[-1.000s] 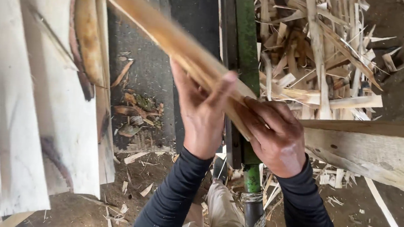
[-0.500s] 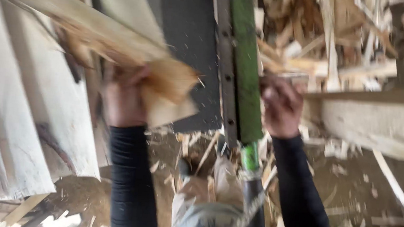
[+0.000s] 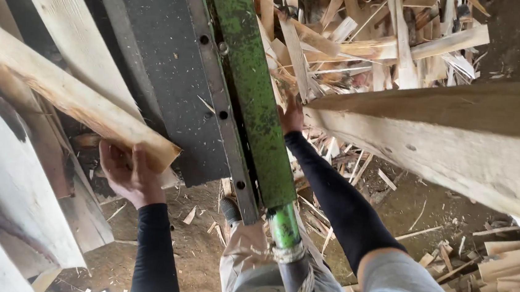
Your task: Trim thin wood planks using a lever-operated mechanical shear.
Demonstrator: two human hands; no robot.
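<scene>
While gripping plank [image 3: 72, 97] end underneath for support with left hand [image 3: 127, 172], reaching right hand [image 3: 291, 114] toward scrap pile [image 3: 367, 43]; right grip unclear.

Rough-sawn pale wood in the slab [image 3: 72, 97] gripped by the left hand [image 3: 126, 176] — splintery, with brown bark-stained patches along one edge. Matt, fibrous pale wood too in the boards [image 3: 3, 181] stacked at the left, marked by dark smears. Painted metal on the green bar [image 3: 251, 96], chipped and scuffed, dull rather than glossy. Dark grey metal plate [image 3: 150, 51] beside it, matt, dusted with sawdust, bolt heads showing. Thick beam [image 3: 457, 149] by the right hand [image 3: 291, 114] — raw wood, coarse, knotted. Splintered offcuts [image 3: 367, 43] of dry light wood beyond. Smooth black stretch cloth on both sleeves [image 3: 342, 202].
</scene>
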